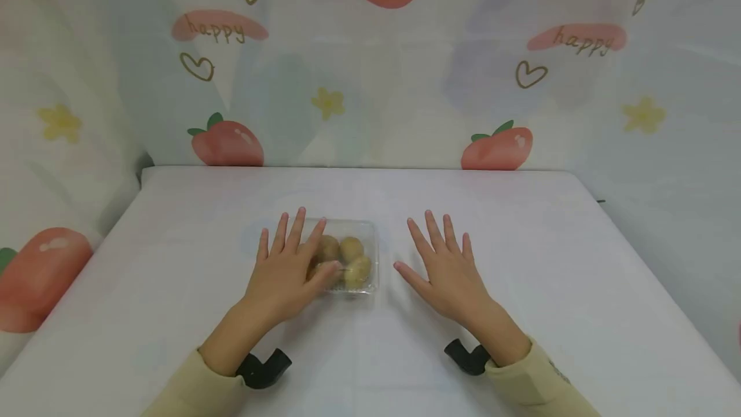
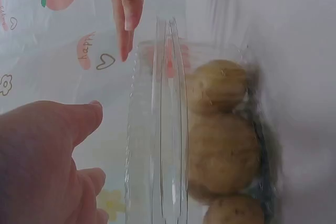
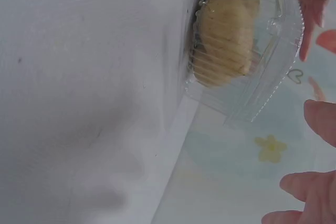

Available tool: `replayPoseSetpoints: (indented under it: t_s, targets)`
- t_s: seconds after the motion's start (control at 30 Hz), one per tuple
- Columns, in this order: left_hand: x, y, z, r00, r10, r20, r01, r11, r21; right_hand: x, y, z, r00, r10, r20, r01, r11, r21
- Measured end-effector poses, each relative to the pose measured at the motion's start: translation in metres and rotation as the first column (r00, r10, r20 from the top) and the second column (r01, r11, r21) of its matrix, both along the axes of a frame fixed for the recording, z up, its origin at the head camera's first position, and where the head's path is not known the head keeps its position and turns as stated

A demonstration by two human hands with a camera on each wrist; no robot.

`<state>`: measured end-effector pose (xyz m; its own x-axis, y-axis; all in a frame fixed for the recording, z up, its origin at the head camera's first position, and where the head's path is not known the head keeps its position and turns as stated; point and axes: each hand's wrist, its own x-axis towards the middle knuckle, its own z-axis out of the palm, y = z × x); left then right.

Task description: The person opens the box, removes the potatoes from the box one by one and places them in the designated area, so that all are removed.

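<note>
A clear plastic clamshell box (image 1: 370, 243) sits on the white table with several small potatoes (image 1: 351, 249) inside; its lid looks closed. My left hand (image 1: 283, 282) is spread above the box's left part and hides some of it from the head view. To the right of the box my right hand (image 1: 454, 282) hovers with fingers spread, holding nothing. In the left wrist view the box wall (image 2: 131, 145) stands apart from the thumb. The right wrist view shows the box (image 3: 252, 98) beyond the fingertips (image 3: 294, 184), with a gap between.
The white tabletop (image 1: 550, 243) ends at a back edge against a fruit-print curtain (image 1: 393, 82). Black curved wrist pieces (image 1: 263, 369) show below each sleeve (image 1: 193, 388). A curtain side (image 1: 52, 179) hangs along the left edge.
</note>
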<state>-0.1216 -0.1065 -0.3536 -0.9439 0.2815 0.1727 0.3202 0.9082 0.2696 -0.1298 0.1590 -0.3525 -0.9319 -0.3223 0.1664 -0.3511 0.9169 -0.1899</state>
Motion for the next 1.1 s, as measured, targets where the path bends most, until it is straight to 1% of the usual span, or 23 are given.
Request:
replayPoseSetpoints:
  t_s: [0.1,0.23,0.33,0.47,0.57,0.7,0.87,0.93,0.97,1.03,1.1]
  targets:
    - [0.006,-0.012,0.001,1.0,0.006,-0.003,-0.006,1.0,-0.013,0.002,-0.001,0.0,1.0,0.023,-0.017,-0.023,1.0,-0.016]
    - [0.011,-0.024,-0.002,1.0,0.008,0.016,-0.008,1.0,0.0,0.004,-0.002,-0.002,0.995,0.061,-0.08,-0.066,0.996,-0.058]
    - [0.012,-0.03,-0.005,0.999,0.012,0.034,-0.013,0.999,0.034,0.003,-0.005,-0.003,0.989,0.089,-0.118,-0.099,0.992,-0.084]
    - [0.013,-0.038,-0.01,0.998,0.022,0.05,-0.024,0.998,0.058,0.002,-0.011,-0.003,0.981,0.133,-0.139,-0.146,0.985,-0.092]
    - [0.014,-0.042,-0.013,0.998,0.009,0.058,-0.014,0.996,0.086,0.001,-0.017,-0.003,0.973,0.168,-0.157,-0.185,0.978,-0.093]
    - [0.015,-0.046,-0.018,0.996,-0.024,0.083,0.011,0.988,0.154,0.0,-0.024,-0.004,0.954,0.226,-0.197,-0.25,0.963,-0.105]
    - [0.015,-0.052,-0.022,0.992,-0.04,0.123,0.01,0.973,0.232,-0.002,-0.032,-0.007,0.927,0.281,-0.247,-0.314,0.944,-0.105]
    - [0.016,-0.054,-0.024,0.989,-0.049,0.137,0.01,0.962,0.272,-0.003,-0.035,-0.007,0.921,0.293,-0.257,-0.328,0.939,-0.105]
    - [0.015,-0.055,-0.025,0.988,-0.058,0.143,0.012,0.953,0.302,-0.002,-0.037,-0.007,0.919,0.297,-0.26,-0.334,0.936,-0.111]
    - [0.015,-0.057,-0.028,0.984,-0.08,0.157,0.015,0.925,0.38,-0.002,-0.04,-0.007,0.915,0.305,-0.266,-0.345,0.931,-0.12]
    - [0.016,-0.057,-0.03,0.978,-0.103,0.182,0.007,0.885,0.466,-0.001,-0.043,-0.007,0.909,0.316,-0.273,-0.361,0.924,-0.13]
